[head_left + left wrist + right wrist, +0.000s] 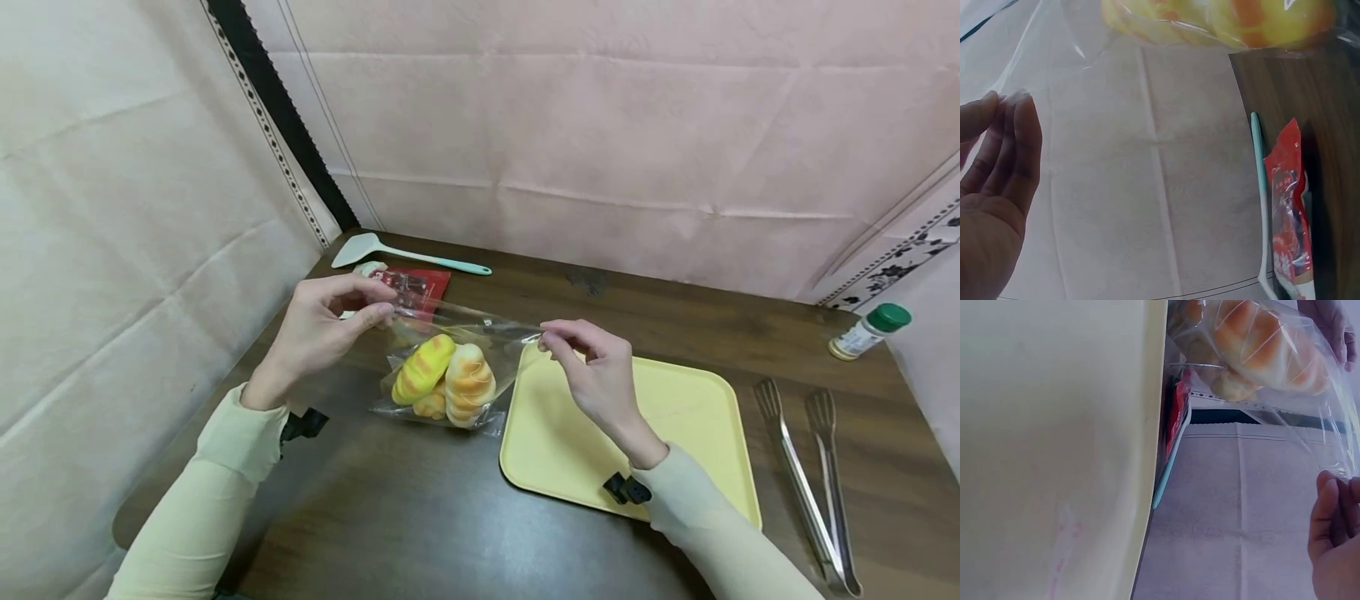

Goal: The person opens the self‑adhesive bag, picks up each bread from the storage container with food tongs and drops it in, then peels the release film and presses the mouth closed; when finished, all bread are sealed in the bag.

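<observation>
A clear plastic bag with several bread rolls in it hangs between my two hands. One roll is yellow; another is a cream and brown twisted roll, and a smaller brown one sits low between them. My left hand pinches one top corner of the bag between thumb and fingertips. At the opposite corner, my right hand pinches the plastic the same way. In the left wrist view the bag's edge runs taut up from the fingertips.
Right of the bag lies a yellow tray, partly under my right forearm. Metal tongs rest beyond it, near a green-capped bottle. Behind the bag are a red packet and a pale turquoise spatula.
</observation>
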`<state>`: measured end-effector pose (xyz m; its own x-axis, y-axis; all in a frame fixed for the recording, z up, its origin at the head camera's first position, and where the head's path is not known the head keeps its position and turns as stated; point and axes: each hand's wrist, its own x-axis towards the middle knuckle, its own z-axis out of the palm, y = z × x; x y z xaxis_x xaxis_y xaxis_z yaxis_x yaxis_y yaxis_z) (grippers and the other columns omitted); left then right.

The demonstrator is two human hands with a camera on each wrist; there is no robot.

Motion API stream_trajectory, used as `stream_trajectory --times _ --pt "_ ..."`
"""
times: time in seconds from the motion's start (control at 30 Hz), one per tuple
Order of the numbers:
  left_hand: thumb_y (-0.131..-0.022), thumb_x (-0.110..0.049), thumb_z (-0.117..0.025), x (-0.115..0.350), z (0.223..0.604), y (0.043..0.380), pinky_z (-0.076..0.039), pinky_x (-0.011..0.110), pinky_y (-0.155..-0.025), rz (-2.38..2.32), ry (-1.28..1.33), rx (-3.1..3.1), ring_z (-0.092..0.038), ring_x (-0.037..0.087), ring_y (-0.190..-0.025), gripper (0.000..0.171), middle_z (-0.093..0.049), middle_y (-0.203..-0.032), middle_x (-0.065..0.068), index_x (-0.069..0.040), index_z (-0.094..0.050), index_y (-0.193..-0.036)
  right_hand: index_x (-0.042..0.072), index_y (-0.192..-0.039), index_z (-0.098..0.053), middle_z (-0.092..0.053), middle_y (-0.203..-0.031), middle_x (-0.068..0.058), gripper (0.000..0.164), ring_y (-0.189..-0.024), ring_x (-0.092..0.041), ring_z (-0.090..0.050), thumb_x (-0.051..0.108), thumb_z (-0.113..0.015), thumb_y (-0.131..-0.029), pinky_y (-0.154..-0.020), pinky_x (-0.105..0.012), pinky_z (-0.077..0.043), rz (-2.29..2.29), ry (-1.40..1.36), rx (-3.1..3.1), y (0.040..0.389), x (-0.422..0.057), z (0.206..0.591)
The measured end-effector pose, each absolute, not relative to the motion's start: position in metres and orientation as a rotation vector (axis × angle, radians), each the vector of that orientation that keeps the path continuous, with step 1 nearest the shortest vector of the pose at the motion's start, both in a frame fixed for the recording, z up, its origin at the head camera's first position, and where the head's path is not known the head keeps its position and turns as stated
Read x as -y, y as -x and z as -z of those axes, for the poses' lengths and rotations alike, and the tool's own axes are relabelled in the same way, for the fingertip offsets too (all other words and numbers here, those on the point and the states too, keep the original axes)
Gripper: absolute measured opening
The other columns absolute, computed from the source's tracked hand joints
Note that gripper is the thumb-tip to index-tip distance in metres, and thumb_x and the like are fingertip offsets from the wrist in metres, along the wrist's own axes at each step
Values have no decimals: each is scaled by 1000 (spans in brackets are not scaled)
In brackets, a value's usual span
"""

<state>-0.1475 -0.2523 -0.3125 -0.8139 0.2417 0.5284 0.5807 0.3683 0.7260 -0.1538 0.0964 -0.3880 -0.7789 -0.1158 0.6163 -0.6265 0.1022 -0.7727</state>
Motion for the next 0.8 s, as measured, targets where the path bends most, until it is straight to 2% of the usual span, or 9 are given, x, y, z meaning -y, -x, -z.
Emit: stream_trajectory --times 0.1,0.2,0.53,0.8 --pt "-89 18 -76 255 314 148 -57 20 -62 1455 745 2286 -74 5 -73 17 -77 -87 -15 7 -79 -102 -7 -108 -82 -77 -87 -22 21 -83 0 -72 -17 -73 -92 -68 -11 -50 -1663 -797 1924 154 -97 390" --pt "-89 20 -75 257 315 149 -55 20 -60 1467 772 2274 -73 6 -73 19 -77 -87 -14 6 -79 -101 -4 -106 -84 -78 -87 -21 27 -85 1 -74 -21 -73 -89 -68 -9 -49 -1622 -853 1860 155 -97 391" --pt "-89 24 -70 264 319 152 -47 17 -57 1509 767 2254 -68 3 -82 18 -77 -102 -18 8 -78 -93 -4 -99 -84 -78 -94 -21 31 -97 1 -73 -26 -67 -85 -83 -10 -54 -1452 -984 1785 156 -100 394" --pt "-90 18 -70 265 319 153 -51 15 -63 1565 723 2267 -70 4 -93 14 -79 -101 -19 8 -79 -92 1 -102 -85 -82 -99 -17 31 -97 -16 -79 -21 -74 -84 -94 -12 -56 -1251 -1042 1784 158 -102 392"
